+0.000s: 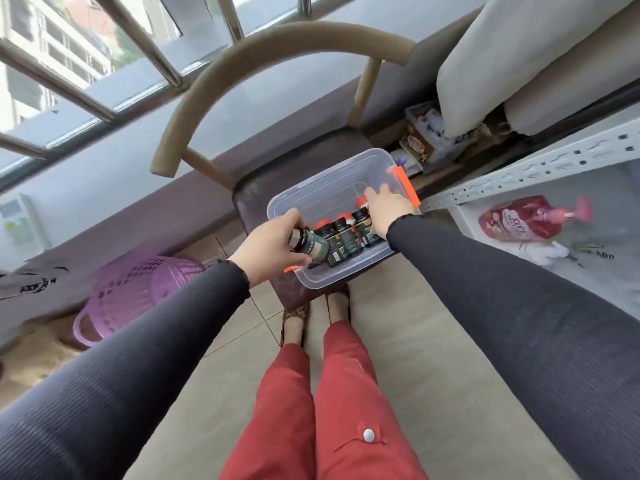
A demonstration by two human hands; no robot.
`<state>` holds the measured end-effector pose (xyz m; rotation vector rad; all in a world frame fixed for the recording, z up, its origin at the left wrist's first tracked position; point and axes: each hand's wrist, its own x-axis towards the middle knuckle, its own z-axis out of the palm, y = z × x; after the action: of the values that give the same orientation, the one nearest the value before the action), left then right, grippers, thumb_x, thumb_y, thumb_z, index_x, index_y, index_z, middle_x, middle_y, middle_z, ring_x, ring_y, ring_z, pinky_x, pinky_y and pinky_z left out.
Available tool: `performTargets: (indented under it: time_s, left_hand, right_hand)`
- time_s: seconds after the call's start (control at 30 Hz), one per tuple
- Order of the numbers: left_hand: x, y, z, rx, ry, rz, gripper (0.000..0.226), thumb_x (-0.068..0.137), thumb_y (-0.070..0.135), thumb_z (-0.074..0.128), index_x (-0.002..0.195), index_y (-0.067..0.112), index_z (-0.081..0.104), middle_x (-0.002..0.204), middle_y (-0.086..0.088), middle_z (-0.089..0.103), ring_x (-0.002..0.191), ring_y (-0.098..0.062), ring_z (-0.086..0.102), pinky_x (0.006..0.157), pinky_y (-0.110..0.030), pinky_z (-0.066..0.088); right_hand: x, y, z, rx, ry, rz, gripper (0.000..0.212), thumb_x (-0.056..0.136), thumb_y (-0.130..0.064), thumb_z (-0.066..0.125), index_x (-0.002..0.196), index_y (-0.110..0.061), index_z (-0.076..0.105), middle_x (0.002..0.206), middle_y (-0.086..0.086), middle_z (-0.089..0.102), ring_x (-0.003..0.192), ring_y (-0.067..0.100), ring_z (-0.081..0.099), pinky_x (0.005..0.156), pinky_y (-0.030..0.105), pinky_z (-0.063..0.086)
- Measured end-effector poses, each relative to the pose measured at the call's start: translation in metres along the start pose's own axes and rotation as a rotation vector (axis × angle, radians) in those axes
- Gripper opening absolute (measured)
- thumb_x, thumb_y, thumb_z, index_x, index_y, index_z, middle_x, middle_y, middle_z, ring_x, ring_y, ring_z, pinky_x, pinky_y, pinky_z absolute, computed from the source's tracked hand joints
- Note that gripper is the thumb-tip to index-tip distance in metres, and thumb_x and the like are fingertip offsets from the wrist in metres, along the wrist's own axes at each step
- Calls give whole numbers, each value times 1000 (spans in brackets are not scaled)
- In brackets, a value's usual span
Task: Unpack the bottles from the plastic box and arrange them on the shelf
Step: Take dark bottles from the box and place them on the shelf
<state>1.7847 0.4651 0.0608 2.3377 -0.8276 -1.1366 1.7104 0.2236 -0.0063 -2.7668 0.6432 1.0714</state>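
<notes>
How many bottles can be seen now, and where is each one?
5 visible: one tilted in the left hand grip, bottle; three standing in the plastic box, at; one orange cap by the right hand. Others may be hidden.

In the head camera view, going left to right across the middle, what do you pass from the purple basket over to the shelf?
purple basket → left hand holding a dark bottle → row of bottles in the plastic box → right hand → red pouch on the white shelf
</notes>
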Motion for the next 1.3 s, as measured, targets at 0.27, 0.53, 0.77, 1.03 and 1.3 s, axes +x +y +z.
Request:
performTargets:
  time_s: [0.27, 0.53, 0.77, 1.03, 1.3]
  left_hand:
    - [-8, 71, -27, -378, 16, -16, 50, 61, 46, 89, 95, 30, 55, 90, 8, 73, 86, -12, 70, 78, -37, 57]
    - [-45, 277, -17, -597, -192, 318, 49, 72, 21, 89, 108, 11, 56, 105, -18, 70, 94, -31, 71, 79, -46, 60]
    - [-121, 478, 105, -581, -504, 608, 23, 86, 15, 76, 107, 14, 66, 98, -7, 68, 94, -24, 65, 89, -42, 51]
    - [-239, 658, 318, -524, -802, 781, 41, 89, 21, 71, 124, 2, 61, 119, -14, 69, 112, -29, 65, 100, -46, 51]
    - [-294, 787, 454, -623, -1074, 580, 36, 95, 23, 57, 127, 5, 53, 107, -13, 59, 98, -29, 59, 92, -46, 51]
  right_hand:
    - [-104, 55, -36, 1119, 237, -47, 54, 73, -40, 84, 115, -35, 52, 111, -6, 65, 100, 16, 63, 92, 35, 51]
    - [-307, 155, -57, 1573, 671, 133, 54, 82, -43, 79, 130, -44, 53, 135, -6, 54, 122, 13, 54, 100, 34, 49]
    - [-513, 267, 3, 1853, 1048, 315, 30, 88, -18, 76, 115, -19, 62, 107, 0, 69, 96, 13, 67, 76, 30, 56]
    - [-729, 394, 128, 1872, 1309, 433, 34, 93, -28, 71, 125, -19, 62, 120, 8, 69, 107, 22, 68, 89, 37, 53]
    - [-834, 512, 193, 2120, 1333, 413, 47, 97, -51, 54, 129, -15, 58, 101, 5, 68, 85, 22, 69, 79, 43, 58]
